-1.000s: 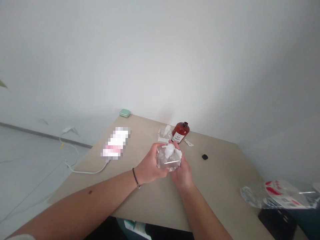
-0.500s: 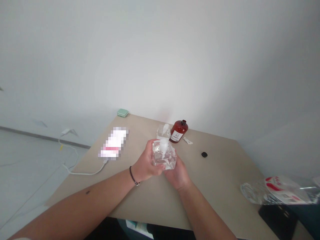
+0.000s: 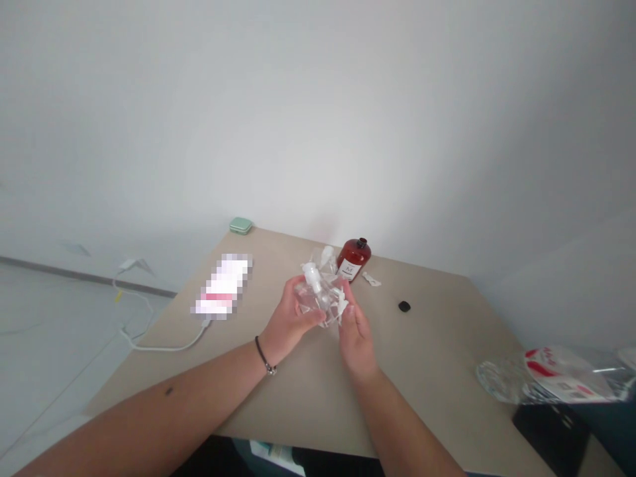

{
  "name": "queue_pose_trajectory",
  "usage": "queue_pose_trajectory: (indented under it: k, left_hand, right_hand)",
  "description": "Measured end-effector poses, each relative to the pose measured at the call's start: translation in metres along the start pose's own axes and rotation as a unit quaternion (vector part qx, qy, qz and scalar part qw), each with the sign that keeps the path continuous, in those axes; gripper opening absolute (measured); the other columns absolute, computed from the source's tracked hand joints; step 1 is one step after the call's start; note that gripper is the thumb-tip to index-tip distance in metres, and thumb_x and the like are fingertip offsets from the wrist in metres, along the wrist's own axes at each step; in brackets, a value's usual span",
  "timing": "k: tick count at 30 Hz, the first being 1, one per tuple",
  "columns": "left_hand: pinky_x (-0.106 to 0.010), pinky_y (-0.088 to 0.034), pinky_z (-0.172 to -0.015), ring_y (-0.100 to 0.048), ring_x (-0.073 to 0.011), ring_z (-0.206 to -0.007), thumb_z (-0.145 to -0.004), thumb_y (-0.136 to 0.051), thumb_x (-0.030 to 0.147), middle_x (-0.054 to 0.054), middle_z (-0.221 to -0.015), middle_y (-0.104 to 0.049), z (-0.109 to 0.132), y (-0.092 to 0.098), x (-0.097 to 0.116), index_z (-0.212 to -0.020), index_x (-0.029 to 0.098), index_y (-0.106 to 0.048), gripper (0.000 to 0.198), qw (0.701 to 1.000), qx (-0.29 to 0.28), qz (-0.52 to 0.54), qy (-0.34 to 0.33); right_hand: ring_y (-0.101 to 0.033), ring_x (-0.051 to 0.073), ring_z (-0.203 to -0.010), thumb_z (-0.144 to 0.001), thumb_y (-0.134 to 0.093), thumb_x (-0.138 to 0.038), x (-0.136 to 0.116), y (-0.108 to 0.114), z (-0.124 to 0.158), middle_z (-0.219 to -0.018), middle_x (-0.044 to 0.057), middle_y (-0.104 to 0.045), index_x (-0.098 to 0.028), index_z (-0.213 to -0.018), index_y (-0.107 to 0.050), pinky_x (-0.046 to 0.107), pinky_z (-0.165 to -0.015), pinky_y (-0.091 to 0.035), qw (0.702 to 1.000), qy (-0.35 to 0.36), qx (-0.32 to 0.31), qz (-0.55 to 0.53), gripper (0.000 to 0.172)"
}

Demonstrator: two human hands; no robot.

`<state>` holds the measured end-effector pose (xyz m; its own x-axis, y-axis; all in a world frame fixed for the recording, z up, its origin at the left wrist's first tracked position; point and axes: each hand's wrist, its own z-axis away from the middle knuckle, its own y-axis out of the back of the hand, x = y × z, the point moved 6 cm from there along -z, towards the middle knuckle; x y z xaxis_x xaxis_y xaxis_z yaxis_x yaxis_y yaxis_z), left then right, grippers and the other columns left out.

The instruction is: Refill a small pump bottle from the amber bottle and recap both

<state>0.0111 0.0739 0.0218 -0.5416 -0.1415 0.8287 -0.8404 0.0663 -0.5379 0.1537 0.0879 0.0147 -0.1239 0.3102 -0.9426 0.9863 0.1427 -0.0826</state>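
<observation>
Over the middle of the table, my left hand (image 3: pixel 289 326) is closed around a clear, square-sided bottle (image 3: pixel 309 299) with a white top. The bottle leans, its top pointing away and to the left. At its right side is a crumpled white piece (image 3: pixel 342 304), perhaps tissue, with the fingers of my right hand (image 3: pixel 356 334) closed against it. Just behind stands another clear container (image 3: pixel 327 258) with something white at its top, partly hidden by the held bottle. A red-brown bottle (image 3: pixel 354 258) with a white label is beside it, its neck uncapped.
A white crumpled scrap (image 3: pixel 371 279) and a small black cap-like piece (image 3: pixel 404 307) lie to the right. On the left are a lit phone (image 3: pixel 223 285) on a white cable (image 3: pixel 166 348) and a green case (image 3: pixel 241 226). A clear plastic bottle (image 3: pixel 501 382) lies at the right edge.
The clear bottle has turned from near upright to tilted. My right hand has shifted from under it to its right side, where the crumpled white piece now shows.
</observation>
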Motion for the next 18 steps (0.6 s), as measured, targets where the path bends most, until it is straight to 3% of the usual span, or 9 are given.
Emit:
queue_pose_trajectory:
  k: [3,6,10,14,18]
  left_hand:
    - [-0.031,-0.054,-0.075,-0.068,-0.0206,-0.090,-0.061,-0.092,0.035,-0.004,-0.107,-0.068,0.001,0.005,-0.003,-0.117,0.024,-0.041,0.077,0.999,0.023,-0.034,0.005]
    - [-0.032,-0.053,-0.079,-0.066,-0.0201,-0.091,-0.065,-0.089,0.031,-0.004,-0.107,-0.066,0.003,0.004,-0.006,-0.117,0.023,-0.040,0.072,0.995,0.005,-0.104,0.005]
    - [-0.035,-0.051,-0.086,-0.063,-0.0230,-0.101,-0.066,-0.085,0.026,-0.007,-0.112,-0.062,0.007,-0.003,-0.003,-0.119,0.022,-0.041,0.069,0.985,-0.043,-0.166,-0.022]
    - [-0.036,-0.052,-0.085,-0.065,-0.0234,-0.097,-0.066,-0.084,0.022,-0.006,-0.110,-0.062,0.011,-0.017,0.003,-0.120,0.024,-0.038,0.071,0.979,-0.131,-0.153,-0.022]
    - [-0.037,-0.051,-0.088,-0.064,-0.0241,-0.101,-0.065,-0.084,0.021,-0.006,-0.114,-0.061,0.016,-0.023,0.007,-0.119,0.025,-0.039,0.071,0.978,-0.166,-0.123,-0.027]
  right_hand:
    - [-0.041,0.024,-0.145,-0.099,-0.052,-0.049,-0.007,-0.004,0.003,-0.154,0.002,-0.050,-0.031,-0.142,-0.055,0.048,-0.124,-0.024,0.997,0.041,-0.016,0.057,0.047]
    - [-0.042,0.024,-0.144,-0.098,-0.051,-0.052,-0.009,-0.006,0.003,-0.153,0.000,-0.051,-0.035,-0.144,-0.052,0.049,-0.123,-0.026,1.000,0.026,-0.005,0.003,0.050]
    - [-0.051,0.025,-0.138,-0.092,-0.054,-0.061,-0.005,-0.008,-0.002,-0.145,0.000,-0.059,-0.035,-0.135,-0.062,0.046,-0.117,-0.036,0.990,-0.057,0.006,-0.133,0.051]
    - [-0.060,0.026,-0.127,-0.079,-0.069,-0.063,0.002,-0.011,-0.004,-0.132,0.001,-0.069,-0.032,-0.122,-0.071,0.041,-0.106,-0.048,0.960,-0.183,0.003,-0.212,0.053]
    - [-0.058,0.025,-0.129,-0.073,-0.077,-0.056,0.003,-0.013,-0.004,-0.134,-0.001,-0.068,-0.033,-0.115,-0.074,0.038,-0.104,-0.049,0.941,-0.226,0.005,-0.253,0.048]
